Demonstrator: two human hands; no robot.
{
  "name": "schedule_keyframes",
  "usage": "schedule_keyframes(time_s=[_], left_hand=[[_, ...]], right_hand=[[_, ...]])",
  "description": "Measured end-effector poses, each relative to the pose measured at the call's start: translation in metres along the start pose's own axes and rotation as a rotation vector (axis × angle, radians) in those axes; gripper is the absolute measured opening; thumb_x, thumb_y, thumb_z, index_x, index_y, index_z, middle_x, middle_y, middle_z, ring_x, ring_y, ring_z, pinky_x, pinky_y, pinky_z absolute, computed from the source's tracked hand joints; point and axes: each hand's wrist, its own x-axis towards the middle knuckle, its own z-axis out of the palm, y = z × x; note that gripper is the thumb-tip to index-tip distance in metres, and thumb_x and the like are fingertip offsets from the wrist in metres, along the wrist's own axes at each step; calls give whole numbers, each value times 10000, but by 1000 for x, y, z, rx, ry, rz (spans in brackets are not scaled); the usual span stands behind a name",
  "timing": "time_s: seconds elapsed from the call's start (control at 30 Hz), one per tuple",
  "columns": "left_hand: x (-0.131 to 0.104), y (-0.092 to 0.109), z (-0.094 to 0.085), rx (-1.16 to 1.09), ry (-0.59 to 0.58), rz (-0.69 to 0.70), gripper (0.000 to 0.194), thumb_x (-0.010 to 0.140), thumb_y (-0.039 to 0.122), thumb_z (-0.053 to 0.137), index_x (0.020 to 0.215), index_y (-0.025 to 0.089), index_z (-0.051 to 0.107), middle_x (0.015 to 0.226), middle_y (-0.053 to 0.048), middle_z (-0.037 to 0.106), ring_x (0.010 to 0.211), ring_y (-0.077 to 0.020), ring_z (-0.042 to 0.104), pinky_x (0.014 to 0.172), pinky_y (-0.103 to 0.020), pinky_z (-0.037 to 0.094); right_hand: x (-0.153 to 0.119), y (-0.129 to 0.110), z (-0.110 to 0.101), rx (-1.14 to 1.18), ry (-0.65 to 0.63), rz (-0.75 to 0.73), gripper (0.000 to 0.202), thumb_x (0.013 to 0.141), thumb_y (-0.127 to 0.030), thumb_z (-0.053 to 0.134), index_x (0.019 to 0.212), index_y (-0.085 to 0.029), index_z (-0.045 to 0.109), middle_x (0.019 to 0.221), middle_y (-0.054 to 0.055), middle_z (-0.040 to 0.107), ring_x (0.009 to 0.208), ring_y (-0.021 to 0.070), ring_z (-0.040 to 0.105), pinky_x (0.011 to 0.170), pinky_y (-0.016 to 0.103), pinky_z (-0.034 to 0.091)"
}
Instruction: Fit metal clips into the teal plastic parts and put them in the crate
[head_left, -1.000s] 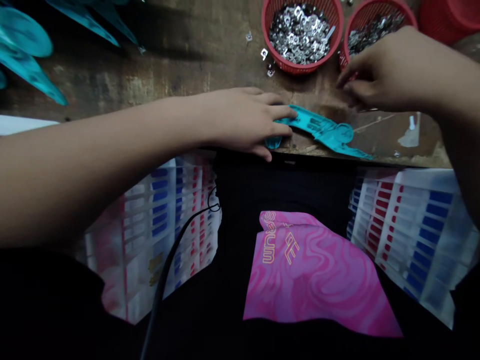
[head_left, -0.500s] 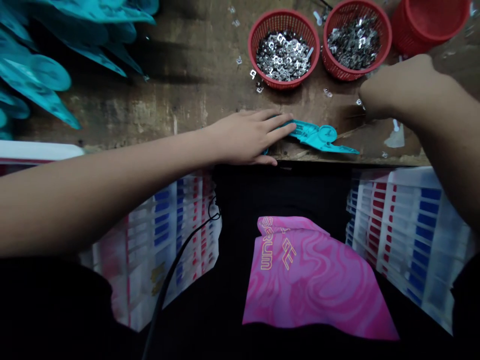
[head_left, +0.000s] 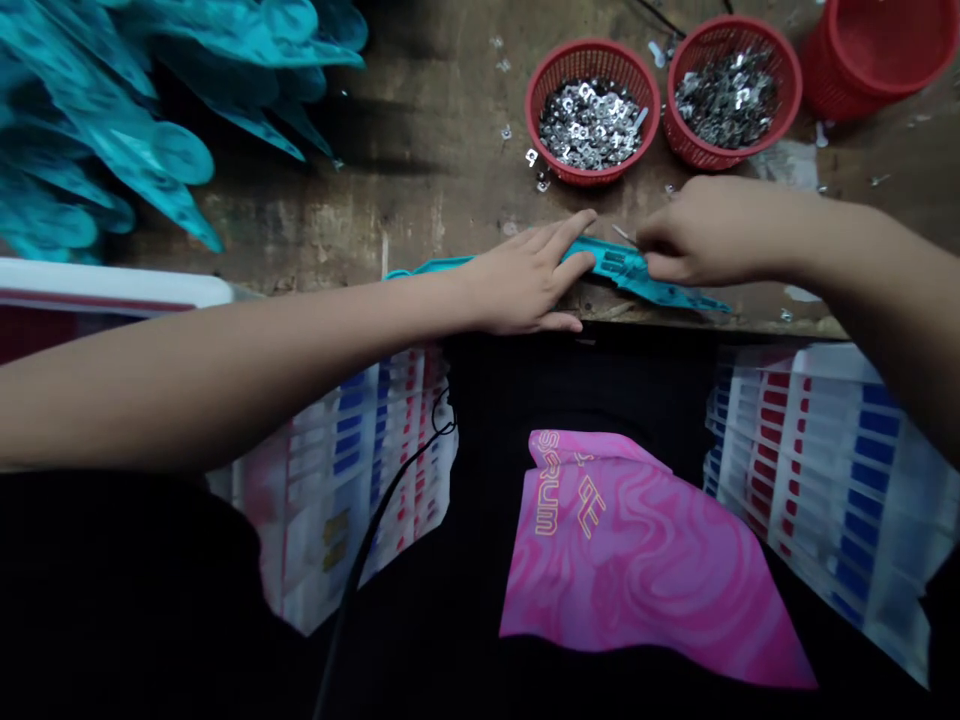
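Across a long teal plastic part point(head_left: 619, 265) at the table's front edge lies my left hand point(head_left: 536, 275), its fingers spread and its palm hiding the middle of the part. My right hand point(head_left: 686, 235) is closed just above the part's right half, covering some of it. From its pinched fingertips sticks a thin, light metal-looking piece point(head_left: 624, 236), pointing left; most of it is hidden in the hand, so its kind does not show. Behind my hands stand two red baskets, a left one point(head_left: 534, 125) and a right one point(head_left: 675, 130), with many small metal clips point(head_left: 589, 125) in the left.
A heap of teal plastic parts point(head_left: 180, 150) covers the back left. Another red container point(head_left: 832, 75) stands at the back right. Loose clips point(head_left: 532, 157) lie on the wooden table point(head_left: 442, 190). White plastic crates flank my lap, left point(head_left: 300, 540) and right point(head_left: 892, 560). A black cable point(head_left: 367, 540) hangs at left.
My right hand has moved left from beside the right basket to above the teal part, and a thin piece now shows in its fingers. The left hand's fingers have spread. The view has shifted slightly.
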Motion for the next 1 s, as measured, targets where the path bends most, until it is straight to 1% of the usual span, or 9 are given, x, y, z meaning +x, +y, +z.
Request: schedule_keyframes(time_s=[0.07, 0.17, 0.3, 0.4, 0.5, 0.57, 0.7, 0.83, 1.0], left_hand=[[1, -3, 5, -21, 10, -6, 974, 1208, 833, 751, 1824, 85, 646, 2104, -410, 333, 1987, -611, 384, 1605, -785, 396], [2, -4, 9, -35, 1, -22, 997, 1201, 819, 748, 1889, 112, 611, 2098, -374, 388, 1990, -594, 386, 1619, -795, 358], [4, -2, 10, -76, -12, -62, 1175, 1197, 850, 684, 2045, 88, 398, 2119, -347, 365, 1995, -572, 386, 1635, -756, 332], [4, -1, 9, -101, -29, -101, 1219, 1169, 891, 695, 2073, 141, 369, 2149, -289, 338, 2011, -571, 352, 1648, -739, 300], [3, -3, 10, -113, -26, -104, 1253, 1162, 920, 681, 2071, 116, 368, 2146, -307, 330, 2008, -588, 343, 1647, -747, 286], [2, -5, 11, -114, -18, -87, 1289, 1165, 933, 665, 2074, 77, 339, 2144, -336, 307, 2007, -593, 336, 1643, -743, 293], [1, -7, 14, -68, -38, -53, 1233, 1213, 890, 615, 2082, 70, 308, 2143, -343, 303, 2003, -590, 333, 1635, -767, 290], [1, -4, 13, -13, -46, -47, 1143, 1247, 785, 589, 2082, 63, 293, 2140, -346, 309, 2004, -574, 331, 1628, -784, 304], [1, 6, 10, 29, -34, -74, 1002, 1218, 525, 588, 2080, 89, 321, 2136, -304, 359, 1981, -559, 394, 1600, -802, 366]], right_hand=[[-2, 5, 17, 109, 63, -50, 362, 969, -313, 1053, 798, -237, 743, 760, 82, 760, 1166, 368, 868, 1183, 503, 627], [1, 13, 32, 140, 114, -32, 384, 979, -406, 1057, 834, -240, 742, 810, 106, 782, 1268, 415, 856, 1196, 514, 621], [0, 12, 29, 140, 129, 15, 376, 932, -386, 1081, 842, -246, 744, 790, 101, 753, 1289, 443, 848, 1217, 550, 599], [-5, -2, 22, 202, 179, 61, 424, 975, -350, 1062, 819, -235, 685, 832, 114, 772, 1324, 428, 841, 1227, 535, 591], [-9, -22, 14, -16, 162, 76, 474, 1008, -274, 1029, 792, -210, 612, 847, 144, 769, 1258, 420, 844, 1203, 541, 595], [-10, -35, 7, -222, 128, 93, 454, 1055, -290, 998, 806, -199, 630, 847, 158, 765, 1186, 403, 845, 1156, 533, 616], [-15, -50, -4, -368, -15, 119, 234, 1192, -363, 821, 1074, -164, 859, 1030, 171, 844, 1210, 414, 861, 1137, 547, 666], [-19, -52, -7, -411, -101, 126, 367, 1266, -397, 706, 1351, -121, 932, 1238, 214, 891, 1308, 427, 870, 1177, 571, 684], [-20, -58, -9, -547, -98, 139, 481, 1339, -491, 673, 1517, -137, 947, 1276, 244, 899, 1274, 452, 904, 1091, 567, 713]])
